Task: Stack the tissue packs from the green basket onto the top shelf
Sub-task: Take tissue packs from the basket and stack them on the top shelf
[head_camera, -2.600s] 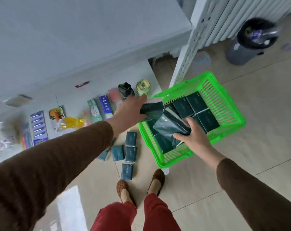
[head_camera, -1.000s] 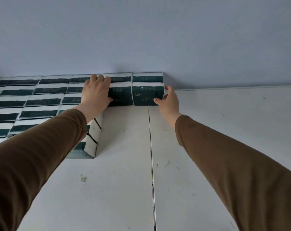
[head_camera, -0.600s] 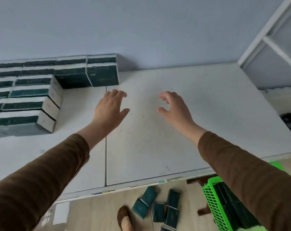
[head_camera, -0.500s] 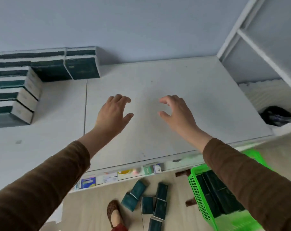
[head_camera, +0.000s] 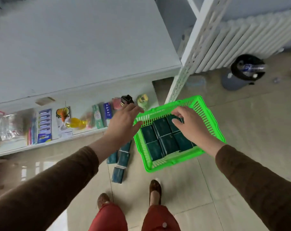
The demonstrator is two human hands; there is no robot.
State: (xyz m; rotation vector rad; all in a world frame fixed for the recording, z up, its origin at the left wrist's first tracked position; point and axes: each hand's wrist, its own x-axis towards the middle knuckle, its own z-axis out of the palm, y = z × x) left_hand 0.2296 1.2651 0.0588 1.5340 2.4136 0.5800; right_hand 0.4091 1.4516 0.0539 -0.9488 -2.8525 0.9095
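The green basket (head_camera: 208, 117) stands on the floor to the right of the shelf unit, holding several dark green tissue packs (head_camera: 161, 127) laid flat. My left hand (head_camera: 124, 124) hovers at the basket's left rim, fingers spread and empty. Above the packs on the basket's right side is my right hand (head_camera: 191, 125), fingers loosely bent, holding nothing. The top shelf (head_camera: 74, 44) shows as a bare white board; the stacked packs on it are out of view.
Several more tissue packs (head_camera: 123, 157) lie on the floor left of the basket, near my feet. A lower shelf (head_camera: 46, 124) carries assorted small goods. A white perforated post (head_camera: 191, 52), a radiator and a dark bin (head_camera: 241, 72) stand at right.
My gaze has dropped from the top shelf to the floor. Both empty hands came down from the shelf to the green basket.
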